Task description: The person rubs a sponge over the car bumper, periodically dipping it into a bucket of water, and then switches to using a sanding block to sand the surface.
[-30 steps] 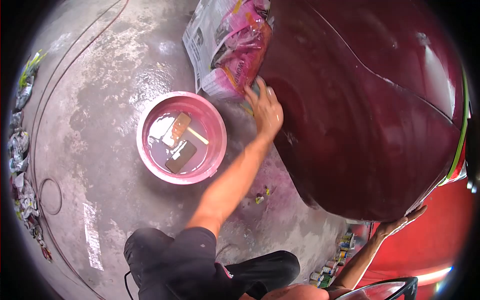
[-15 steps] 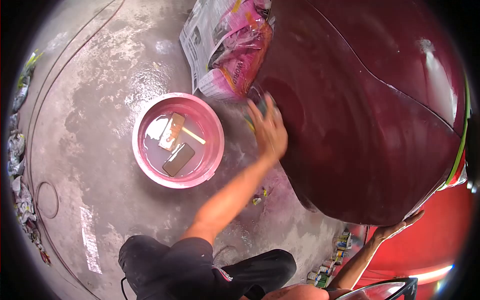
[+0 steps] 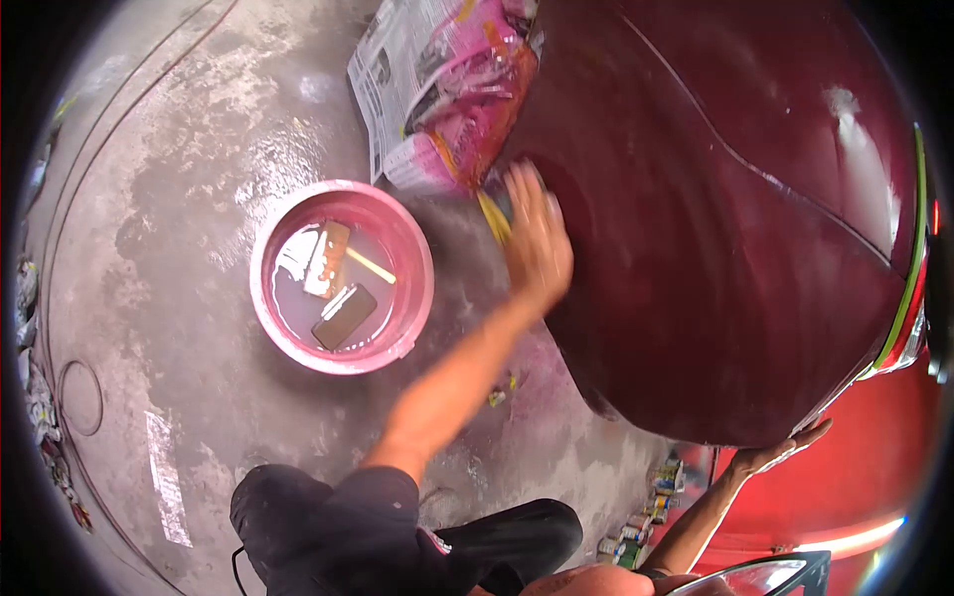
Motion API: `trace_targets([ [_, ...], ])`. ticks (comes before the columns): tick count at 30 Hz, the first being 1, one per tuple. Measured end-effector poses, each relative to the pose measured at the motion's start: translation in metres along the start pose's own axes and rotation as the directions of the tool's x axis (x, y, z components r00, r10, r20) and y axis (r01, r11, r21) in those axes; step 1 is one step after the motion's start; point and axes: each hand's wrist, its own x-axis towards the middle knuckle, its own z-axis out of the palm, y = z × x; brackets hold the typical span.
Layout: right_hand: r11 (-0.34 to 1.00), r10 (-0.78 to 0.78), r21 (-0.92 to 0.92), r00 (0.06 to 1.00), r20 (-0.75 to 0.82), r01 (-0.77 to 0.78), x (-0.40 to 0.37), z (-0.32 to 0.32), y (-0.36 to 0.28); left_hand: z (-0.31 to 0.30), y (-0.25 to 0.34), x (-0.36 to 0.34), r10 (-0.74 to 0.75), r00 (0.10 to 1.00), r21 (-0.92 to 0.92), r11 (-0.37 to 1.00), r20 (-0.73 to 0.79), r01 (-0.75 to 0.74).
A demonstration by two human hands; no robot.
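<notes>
My left hand (image 3: 540, 248) lies with fingers stretched against the edge of a dark red car panel (image 3: 696, 298), slightly blurred. It presses a yellow and dark green pad (image 3: 494, 217), perhaps a sponge, mostly hidden behind the fingers. Above it, pink-stained newspaper (image 3: 407, 109) and plastic cover part of the car. My right hand (image 3: 780, 452) rests flat at the panel's lower right edge, fingers extended and holding nothing. Left of my left arm stands a pink tub (image 3: 422, 288) of cloudy water. Inside are a brown block (image 3: 331, 258), a dark block (image 3: 346, 320) and a pale yellow strip (image 3: 372, 265).
A hose (image 3: 62, 328) runs along the wet concrete floor (image 3: 189, 328) at left. Several small cans (image 3: 636, 531) stand below the panel. Crumpled paper (image 3: 42, 407) lines the far left. A red surface (image 3: 855, 437) lies beyond my right hand.
My left hand has shifted slightly up along the panel edge, showing more of the yellow side of the pad. My right hand keeps its place. The whole view has drifted a little.
</notes>
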Motion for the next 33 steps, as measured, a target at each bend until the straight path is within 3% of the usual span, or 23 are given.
trace_targets([
  [1, 0.999, 0.027, 0.024, 1.000, -0.013, -0.027, -0.002, -0.001, 0.010, 0.002, 0.008, -0.038, 0.026, 1.000, -0.135, 0.991, 0.017, -0.023],
  [2, 0.998, 0.055, 0.039, 0.998, -0.013, -0.055, -0.004, -0.006, 0.017, -0.005, 0.016, -0.083, 0.088, 0.979, 0.117, 0.987, 0.183, -0.111],
  [3, 0.986, 0.130, 0.113, 0.991, -0.027, -0.126, 0.002, 0.004, -0.009, 0.002, 0.017, -0.128, 0.156, 0.976, 0.062, 0.984, 0.151, -0.167],
  [4, 0.986, 0.126, 0.113, 0.992, -0.025, -0.123, 0.004, 0.005, -0.005, 0.003, 0.015, -0.118, 0.152, 0.977, 0.060, 0.985, 0.149, -0.163],
  [6, 0.998, 0.057, -0.009, 0.998, -0.017, -0.057, -0.001, -0.002, 0.002, 0.004, 0.003, -0.072, 0.135, 0.970, 0.242, 0.953, 0.201, -0.183],
  [7, 0.998, 0.067, -0.018, 0.998, -0.017, -0.068, -0.005, -0.001, 0.001, 0.010, -0.004, -0.024, 0.076, 0.997, -0.224, 0.972, 0.015, -0.070],
  [8, 0.998, -0.014, -0.063, 1.000, 0.008, 0.015, -0.006, 0.001, -0.002, 0.017, -0.024, 0.017, 0.109, 0.994, -0.096, 0.989, -0.015, -0.110],
  [10, 0.989, -0.116, -0.090, 0.993, 0.033, 0.119, -0.001, 0.001, -0.002, 0.011, -0.027, 0.043, 0.129, 0.990, -0.196, 0.971, -0.064, -0.139],
  [12, 0.996, -0.060, -0.066, 0.997, 0.042, 0.063, -0.006, -0.008, 0.012, 0.002, -0.003, 0.023, -0.056, 0.998, -0.237, 0.970, 0.012, 0.057],
  [13, 0.998, -0.035, -0.056, 0.998, 0.045, 0.037, -0.008, -0.014, 0.021, 0.010, 0.008, -0.011, 0.021, 1.000, -0.206, 0.978, -0.007, -0.022],
  [14, 0.999, -0.007, -0.048, 0.999, 0.045, 0.009, -0.009, -0.016, 0.028, -0.002, 0.026, -0.053, 0.200, 0.951, 0.287, 0.921, 0.237, -0.265],
  [15, 0.999, 0.022, -0.036, 0.999, 0.045, -0.020, -0.004, -0.011, 0.032, 0.018, 0.024, -0.098, 0.294, 0.953, -0.237, 0.933, 0.074, -0.270],
  [16, 0.999, 0.015, -0.030, 0.999, 0.038, -0.014, -0.001, -0.007, 0.026, 0.011, 0.021, -0.110, 0.300, 0.946, -0.305, 0.919, 0.123, -0.252],
  [18, 0.996, 0.077, 0.048, 0.997, 0.022, -0.078, -0.001, -0.003, 0.001, 0.002, 0.014, -0.047, 0.312, 0.946, -0.073, 0.949, 0.090, -0.306],
  [19, 0.996, 0.077, 0.050, 0.997, 0.021, -0.078, -0.003, -0.001, 0.001, 0.003, 0.022, 0.003, 0.144, 0.989, -0.142, 0.979, -0.047, -0.149],
  [21, 0.999, 0.036, 0.024, 0.999, 0.040, -0.037, -0.001, -0.003, 0.001, -0.004, 0.024, 0.087, 0.162, 0.978, -0.061, 0.983, -0.133, -0.171],
  [22, 0.999, 0.022, 0.029, 0.999, 0.038, -0.023, 0.001, -0.002, 0.002, 0.003, 0.035, 0.100, 0.038, 0.982, -0.169, 0.983, -0.185, -0.070],
  [24, 1.000, 0.013, -0.003, 0.998, 0.062, -0.013, -0.001, -0.003, 0.003, 0.001, 0.037, 0.097, 0.050, 0.969, -0.125, 0.989, -0.243, -0.082],
  [28, 0.997, -0.014, -0.073, 0.997, 0.082, 0.020, -0.002, -0.002, -0.002, -0.001, 0.010, 0.036, 0.041, 0.993, -0.068, 0.997, -0.114, -0.048],
  [30, 0.998, 0.015, -0.067, 0.998, 0.061, -0.011, -0.002, -0.003, 0.000, -0.002, 0.009, 0.028, -0.022, 0.990, -0.161, 0.987, -0.139, -0.001],
  [31, 0.998, 0.010, -0.068, 0.998, 0.054, -0.007, -0.001, -0.003, 0.003, 0.007, 0.014, 0.037, -0.004, 0.989, -0.113, 0.994, -0.146, -0.013],
  [33, 0.995, 0.069, 0.068, 0.995, 0.076, -0.074, -0.001, 0.000, -0.004, 0.013, 0.050, 0.099, 0.306, 0.914, -0.146, 0.925, -0.266, -0.352],
])
